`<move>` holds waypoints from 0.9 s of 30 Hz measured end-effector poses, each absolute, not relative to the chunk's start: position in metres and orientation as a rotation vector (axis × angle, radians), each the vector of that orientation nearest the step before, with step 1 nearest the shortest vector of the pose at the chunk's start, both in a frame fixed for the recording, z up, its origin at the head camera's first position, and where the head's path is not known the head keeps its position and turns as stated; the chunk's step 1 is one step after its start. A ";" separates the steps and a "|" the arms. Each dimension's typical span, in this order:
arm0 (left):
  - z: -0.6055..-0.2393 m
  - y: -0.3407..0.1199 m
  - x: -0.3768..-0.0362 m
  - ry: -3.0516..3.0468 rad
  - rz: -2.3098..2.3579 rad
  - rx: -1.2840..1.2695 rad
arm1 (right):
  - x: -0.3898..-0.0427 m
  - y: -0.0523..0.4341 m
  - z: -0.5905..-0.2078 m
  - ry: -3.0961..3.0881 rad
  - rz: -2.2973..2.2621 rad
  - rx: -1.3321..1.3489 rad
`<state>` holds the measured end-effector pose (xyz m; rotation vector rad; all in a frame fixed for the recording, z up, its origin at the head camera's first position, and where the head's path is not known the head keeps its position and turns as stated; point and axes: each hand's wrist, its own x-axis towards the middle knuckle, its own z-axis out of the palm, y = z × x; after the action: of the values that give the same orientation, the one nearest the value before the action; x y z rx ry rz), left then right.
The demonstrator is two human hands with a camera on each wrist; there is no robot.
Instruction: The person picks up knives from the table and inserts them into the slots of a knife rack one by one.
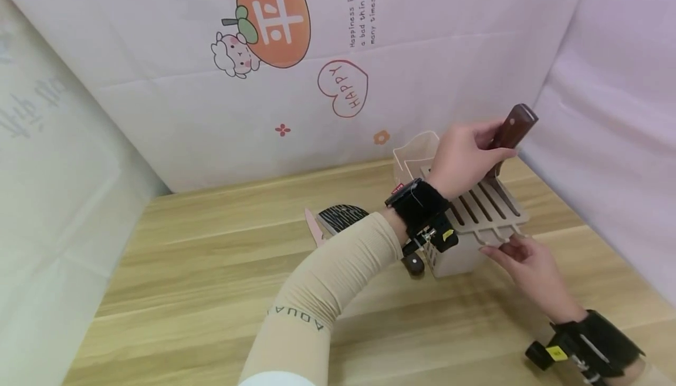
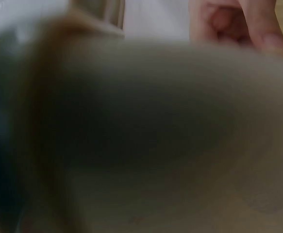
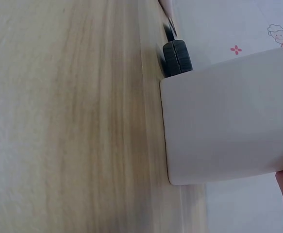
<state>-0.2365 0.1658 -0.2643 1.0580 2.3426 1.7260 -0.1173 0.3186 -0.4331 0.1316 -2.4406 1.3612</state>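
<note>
Head view: left hand point(image 1: 467, 160) reaches across the beige knife block point(image 1: 475, 222) and grips the brown wooden handle of a knife point(image 1: 511, 134), fingers curled round it, blade tilted down into one of the far-right slots of the slotted top. How deep the blade sits cannot be told, the hand hides that part. Right hand point(image 1: 528, 260) is at the block's near edge, fingertips pinching the rim of the slotted top, steadying it. Block stands on the wooden table point(image 1: 211, 280), near the back right corner by the cloth backdrop. Just left of the block lie a black ribbed handle point(image 1: 342, 217) and a pinkish blade point(image 1: 314, 227), flat on the table; another dark handle end point(image 1: 414, 264) pokes out at the block's near left side.

Right wrist view: block side point(image 3: 228, 116) close up, resting on the table, black handle point(image 3: 176, 57) beyond it. Left wrist view is a blur, nothing readable.

Judgement: knife-in-slot step underway. To do it well, keep blade lined with the slot, move along the slot's slant, right hand keeps the block from tipping.
</note>
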 end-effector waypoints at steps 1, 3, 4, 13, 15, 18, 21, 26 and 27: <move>-0.266 0.165 -0.237 2.372 1.716 1.051 | -0.117 0.318 -0.433 -2.433 1.375 0.134; -0.268 0.164 -0.237 2.418 1.701 1.041 | -0.118 0.317 -0.433 -2.408 1.415 0.146; -0.268 0.164 -0.238 2.437 1.692 1.033 | -0.118 0.317 -0.433 -2.392 1.434 0.153; -0.275 0.158 -0.249 2.376 1.706 0.991 | -0.121 0.315 -0.437 -2.334 1.504 0.185; -0.276 0.154 -0.250 2.343 1.698 1.012 | -0.120 0.315 -0.438 -2.330 1.510 0.193; -0.271 0.143 -0.249 2.333 1.616 1.058 | -0.119 0.313 -0.440 -2.307 1.527 0.209; -0.264 0.120 -0.247 2.336 1.517 1.102 | -0.120 0.314 -0.441 -2.248 1.604 0.246; -0.265 0.067 -0.246 2.448 1.395 1.233 | -0.123 0.315 -0.444 -2.139 1.715 0.305; -0.269 0.055 -0.245 2.476 1.374 1.257 | -0.123 0.315 -0.445 -2.122 1.739 0.310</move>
<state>-0.2448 0.0555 -0.2686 1.2573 2.4762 1.3739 -0.1226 0.3151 -0.4447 0.3101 -2.1216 1.7386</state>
